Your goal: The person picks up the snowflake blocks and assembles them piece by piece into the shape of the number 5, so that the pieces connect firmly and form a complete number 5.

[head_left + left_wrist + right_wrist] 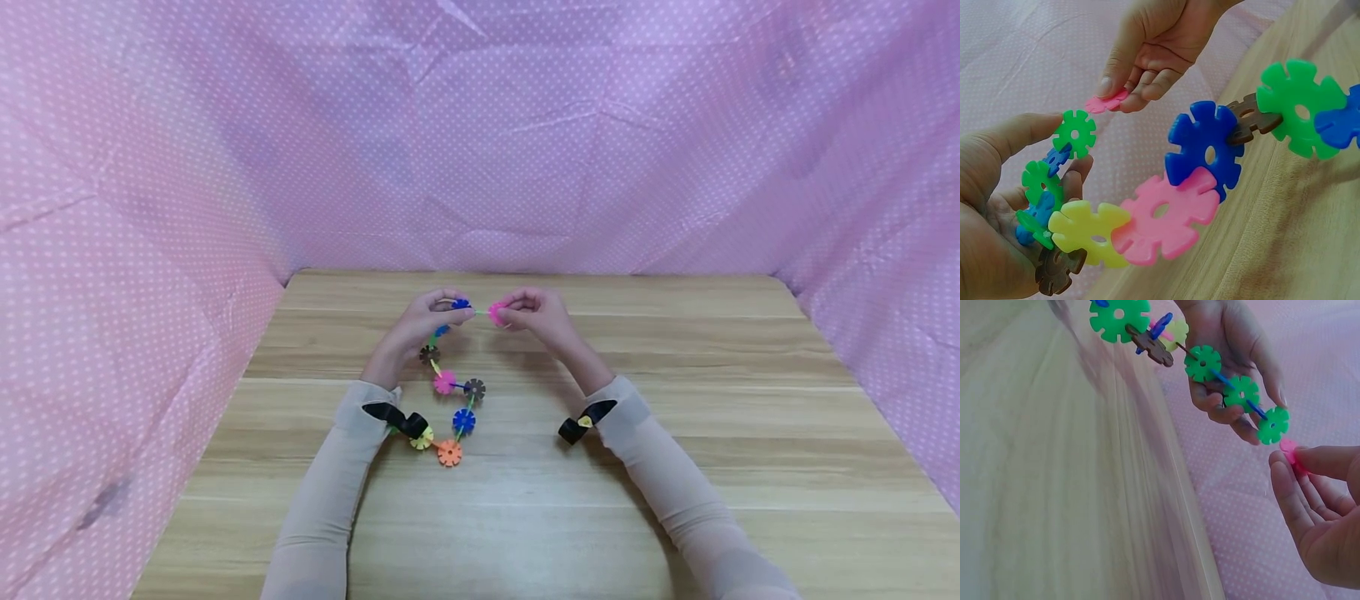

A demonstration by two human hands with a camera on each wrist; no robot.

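Observation:
A chain of slotted plastic flower discs in several colours curves across the table. My left hand grips the chain near its far end, thumb and fingers about a blue disc; a green disc at the chain's end projects past the thumb. Facing it, my right hand pinches a pink disc between thumb and fingers. The pink disc sits right by the green one's edge; I cannot tell whether their slots are joined. Further along hang a brown disc, another pink disc and a blue disc.
An orange disc and a yellow disc lie at the chain's near bend, partly beside the left sleeve. The wooden table is bordered by pink dotted cloth at the back and sides. Black straps circle both wrists.

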